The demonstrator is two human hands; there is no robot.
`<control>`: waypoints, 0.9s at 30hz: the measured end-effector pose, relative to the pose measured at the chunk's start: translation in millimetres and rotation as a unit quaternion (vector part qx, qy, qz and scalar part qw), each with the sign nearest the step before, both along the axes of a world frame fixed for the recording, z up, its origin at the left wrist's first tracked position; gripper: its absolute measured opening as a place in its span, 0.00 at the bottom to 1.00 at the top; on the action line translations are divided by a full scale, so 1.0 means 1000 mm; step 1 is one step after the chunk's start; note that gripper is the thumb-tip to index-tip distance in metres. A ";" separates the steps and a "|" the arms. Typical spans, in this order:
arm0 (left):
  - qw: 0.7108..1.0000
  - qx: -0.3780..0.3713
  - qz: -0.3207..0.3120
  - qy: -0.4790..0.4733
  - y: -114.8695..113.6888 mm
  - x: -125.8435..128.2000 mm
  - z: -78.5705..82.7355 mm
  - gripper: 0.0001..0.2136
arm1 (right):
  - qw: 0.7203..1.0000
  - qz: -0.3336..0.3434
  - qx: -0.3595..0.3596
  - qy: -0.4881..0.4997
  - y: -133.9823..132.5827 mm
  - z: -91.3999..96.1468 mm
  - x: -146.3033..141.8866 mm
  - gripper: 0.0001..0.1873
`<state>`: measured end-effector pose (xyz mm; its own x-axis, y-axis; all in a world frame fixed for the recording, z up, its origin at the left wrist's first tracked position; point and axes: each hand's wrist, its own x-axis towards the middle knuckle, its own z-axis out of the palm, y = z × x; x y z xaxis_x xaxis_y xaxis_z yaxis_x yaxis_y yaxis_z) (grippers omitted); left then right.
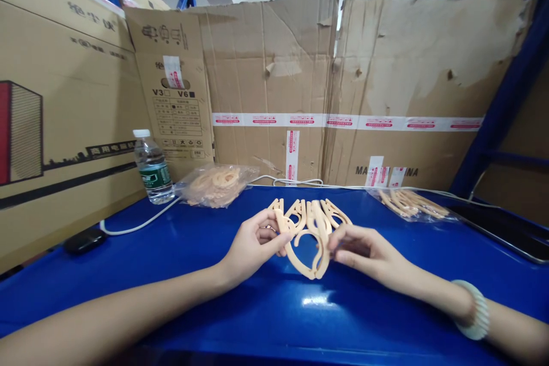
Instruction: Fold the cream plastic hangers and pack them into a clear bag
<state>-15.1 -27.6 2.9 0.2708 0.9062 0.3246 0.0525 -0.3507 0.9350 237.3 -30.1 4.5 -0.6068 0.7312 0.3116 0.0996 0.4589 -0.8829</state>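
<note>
A beige folding clothes hanger (305, 270) is held up over the blue table, its two arms folded upward around a curved hook. My left hand (256, 240) pinches its left arm between thumb and fingers. On the other side, my right hand (362, 249) has its fingertips closed at the hanger's right arm; its inner fingers are partly hidden. Just behind, several more beige folding hangers (337, 214) lie on the table, partly covered by the held one.
A clear bag of beige pieces (221, 186) and a water bottle (152, 168) stand back left. At the right lie another bag of hangers (412, 206) and a dark flat device (501, 234). A black mouse-like object (84, 241) and white cable (137, 227) are left. Cardboard (270, 80) walls the back.
</note>
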 end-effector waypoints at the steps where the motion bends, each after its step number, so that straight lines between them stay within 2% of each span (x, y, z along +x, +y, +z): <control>1: 1.000 -0.003 -0.004 0.002 0.000 0.000 0.000 0.14 | 0.999 0.024 0.014 -0.024 -0.003 0.001 -0.001 0.12; 4: 1.000 -0.010 -0.007 -0.017 -0.001 0.000 -0.001 0.17 | 0.996 0.062 0.033 -0.054 -0.010 0.002 -0.001 0.15; 8: 0.999 -0.010 0.000 -0.048 -0.004 -0.001 0.000 0.16 | 0.997 0.033 0.023 -0.073 -0.009 0.002 0.001 0.20; 11: 1.000 0.029 -0.003 0.002 -0.008 -0.001 0.001 0.12 | 0.997 0.025 0.011 -0.074 -0.008 0.003 0.001 0.21; 14: 0.995 0.069 -0.055 0.042 -0.011 0.000 0.001 0.11 | 0.996 0.051 0.010 -0.068 -0.009 0.003 0.001 0.22; 17: 0.993 0.043 -0.104 0.032 -0.011 0.000 0.000 0.14 | 0.995 0.066 0.025 -0.065 -0.012 0.002 0.002 0.23; 20: 0.992 0.016 -0.125 0.028 -0.010 -0.001 -0.002 0.15 | 0.994 0.064 0.048 -0.073 -0.012 0.001 0.003 0.23; 27: 0.994 -0.011 -0.107 0.011 -0.010 -0.002 -0.001 0.17 | 0.992 0.013 0.100 -0.070 -0.007 0.001 0.005 0.21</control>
<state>-17.3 -37.2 2.4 0.4651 0.8339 0.2970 -0.0013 -0.3349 0.9423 242.6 -37.4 5.9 -0.6723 0.6470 0.3599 0.2006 0.6271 -0.7527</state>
